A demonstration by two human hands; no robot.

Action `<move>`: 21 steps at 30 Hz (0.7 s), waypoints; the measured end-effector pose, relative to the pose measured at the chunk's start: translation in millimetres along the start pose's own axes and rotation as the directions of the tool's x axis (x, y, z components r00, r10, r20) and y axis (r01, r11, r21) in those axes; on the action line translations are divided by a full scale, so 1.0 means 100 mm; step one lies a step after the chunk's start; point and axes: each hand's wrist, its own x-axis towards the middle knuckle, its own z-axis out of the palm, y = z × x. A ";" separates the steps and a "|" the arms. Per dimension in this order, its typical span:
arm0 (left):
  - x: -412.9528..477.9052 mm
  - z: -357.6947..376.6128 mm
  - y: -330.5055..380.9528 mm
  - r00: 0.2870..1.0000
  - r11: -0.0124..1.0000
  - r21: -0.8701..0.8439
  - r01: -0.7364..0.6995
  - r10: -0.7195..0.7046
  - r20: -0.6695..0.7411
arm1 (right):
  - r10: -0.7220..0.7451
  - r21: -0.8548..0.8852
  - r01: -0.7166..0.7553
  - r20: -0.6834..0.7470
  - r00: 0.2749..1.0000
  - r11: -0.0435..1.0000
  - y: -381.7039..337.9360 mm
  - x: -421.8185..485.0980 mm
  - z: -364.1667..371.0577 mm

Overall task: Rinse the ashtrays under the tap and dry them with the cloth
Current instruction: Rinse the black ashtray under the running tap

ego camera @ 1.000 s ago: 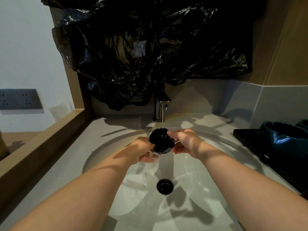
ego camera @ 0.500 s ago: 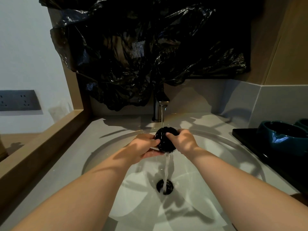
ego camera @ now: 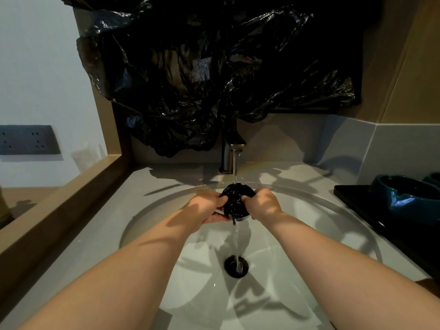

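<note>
Both hands, left hand [ego camera: 204,207] and right hand [ego camera: 263,203], pinch the ashtray [ego camera: 235,198] by its sides under the tap [ego camera: 232,148], at the far end of the sink [ego camera: 309,210]. It has tipped since a second ago, so water now spills to the drain [ego camera: 236,266] (rinsing under way, drying not begun).

I see the black ashtray [ego camera: 238,198] turned in the grip since a second ago. Back then runoff splashed over the left hand [ego camera: 207,208] fingers. Now it drops off the ashtray's near edge as a single stream [ego camera: 236,239] into the drain [ego camera: 232,270]. The right hand [ego camera: 263,203] thumb has shifted onto the ashtray's face.
</note>
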 end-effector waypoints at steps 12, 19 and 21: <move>-0.01 -0.01 0.02 0.997 1.000 0.023 -0.004 0.006 -0.076 | 0.033 -0.022 -0.033 -0.011 0.999 0.999 0.00 0.06 0.07; -0.02 -0.02 0.01 0.998 1.000 0.022 -0.017 0.019 -0.059 | 0.009 0.001 -0.009 0.018 1.000 1.000 -0.02 0.02 0.04; -0.02 -0.03 0.01 0.997 1.000 0.013 -0.019 0.020 -0.072 | 0.011 -0.022 -0.011 0.010 1.000 1.000 -0.01 0.03 0.04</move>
